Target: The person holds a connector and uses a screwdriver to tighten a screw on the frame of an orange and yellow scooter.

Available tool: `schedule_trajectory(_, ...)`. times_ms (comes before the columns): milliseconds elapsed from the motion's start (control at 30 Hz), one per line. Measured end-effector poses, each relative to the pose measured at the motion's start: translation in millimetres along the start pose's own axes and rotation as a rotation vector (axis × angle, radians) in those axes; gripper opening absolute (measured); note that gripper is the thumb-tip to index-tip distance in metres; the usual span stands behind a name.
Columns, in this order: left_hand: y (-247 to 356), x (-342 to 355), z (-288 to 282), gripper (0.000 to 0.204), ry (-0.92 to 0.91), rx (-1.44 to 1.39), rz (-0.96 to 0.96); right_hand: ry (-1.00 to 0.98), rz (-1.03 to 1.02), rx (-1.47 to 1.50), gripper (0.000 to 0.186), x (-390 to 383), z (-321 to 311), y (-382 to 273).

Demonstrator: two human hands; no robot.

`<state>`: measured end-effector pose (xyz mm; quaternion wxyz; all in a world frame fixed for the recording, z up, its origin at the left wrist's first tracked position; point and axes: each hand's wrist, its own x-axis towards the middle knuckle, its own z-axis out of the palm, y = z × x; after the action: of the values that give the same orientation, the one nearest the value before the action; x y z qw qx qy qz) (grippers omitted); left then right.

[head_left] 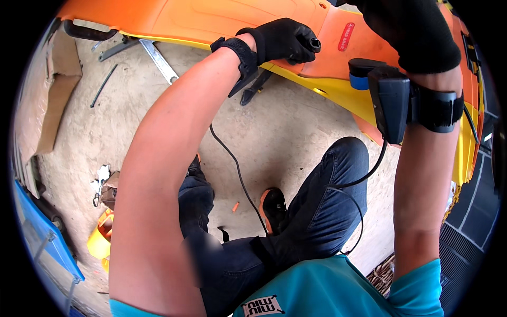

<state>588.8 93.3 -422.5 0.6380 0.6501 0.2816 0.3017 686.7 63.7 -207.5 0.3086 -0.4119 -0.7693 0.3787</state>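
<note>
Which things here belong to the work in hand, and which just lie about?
Likely in use:
orange-and-yellow panel, at the left hand and right hand
small dark piece in the left hand

Seemingly lying about:
cardboard
thin black rod
yellow container

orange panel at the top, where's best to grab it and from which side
Probably by the black handle at the left end of the orange panel, coming from the near left: it forms a long loop along the edge, with what looks like a finger gap behind it.
</note>
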Motion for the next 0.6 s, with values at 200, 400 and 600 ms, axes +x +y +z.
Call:
schedule_trajectory(200,5.3,-4.0,3.3,0.023,0.029,-0.008,-0.069,0.271,0.235,-0.227,0.030,13.1,6.3,-8.6)
schedule_trajectory(400,2.9,-6.9,1.7,0.017,0.041,0.040,-0.121,0.220,0.157,-0.388,0.035,11.2,5.1,25.9)
schedule_trajectory(600,-30.5,12.5,1.8,0.021,0.025,-0.070,-0.030,-0.030,0.026,-1.161,0.024,54.1,-15.0,81.3)
